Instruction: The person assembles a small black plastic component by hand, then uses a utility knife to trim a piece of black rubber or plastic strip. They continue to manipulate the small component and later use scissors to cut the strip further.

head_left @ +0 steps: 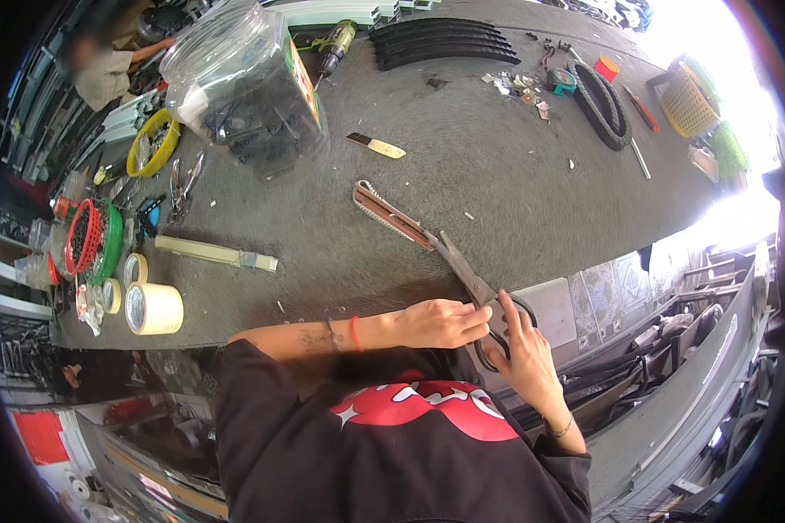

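Note:
A pair of scissors (474, 281) with dark handles points away from me over the table's near edge, its blades slightly apart. My right hand (529, 364) holds it by the handle loops. Next to the pivot, my left hand (445, 322) is closed with the fingers pinched; what they hold, if anything, is hidden. A red-brown utility knife (391, 214) lies on the table, its near end by the blade tips. Beyond it lies a small piece with a dark end and a pale yellow end (376, 146).
On the grey table (323, 209) stand a large clear plastic jar (262, 96), tape rolls (154, 309) and small baskets (106, 240). A drill (335, 48), black curved strips (445, 42), a tape measure (562, 82) and a yellow basket (687, 103) lie farther off. Another person (105, 74) is at far left.

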